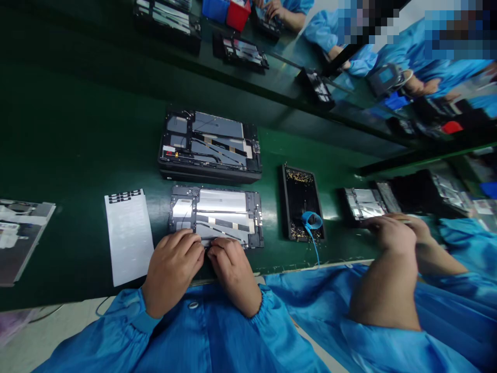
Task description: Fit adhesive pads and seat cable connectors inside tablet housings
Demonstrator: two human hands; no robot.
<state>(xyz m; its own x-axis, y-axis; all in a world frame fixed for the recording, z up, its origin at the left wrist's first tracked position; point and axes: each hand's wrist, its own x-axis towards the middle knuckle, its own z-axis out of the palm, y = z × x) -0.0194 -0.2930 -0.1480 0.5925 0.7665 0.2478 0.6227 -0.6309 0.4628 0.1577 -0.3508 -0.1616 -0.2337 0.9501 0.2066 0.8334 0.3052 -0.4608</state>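
Observation:
An opened tablet (pixel 221 199) lies flat on the green bench before me, its silver battery, black frame and ribbon cables showing. My left hand (pixel 176 267) is closed, with its bent fingers over the tablet's near edge left of the middle. Close beside it, my right hand (pixel 233 272) is also closed, its thumb and fingers pinched at the same edge. Anything small between the right fingertips is hidden. Just beyond lies a stack of similar opened tablets (pixel 209 150). To the left is a white sheet (pixel 130 238) with black strips along its top.
A black tray (pixel 287 207) of small gold-coloured screws, with a blue wrist strap (pixel 311 221) in it, stands right of the tablet. A co-worker's hands (pixel 392 233) work at another device further right. A shelf (pixel 116 57) with more devices crosses behind. A panel (pixel 23 238) lies far left.

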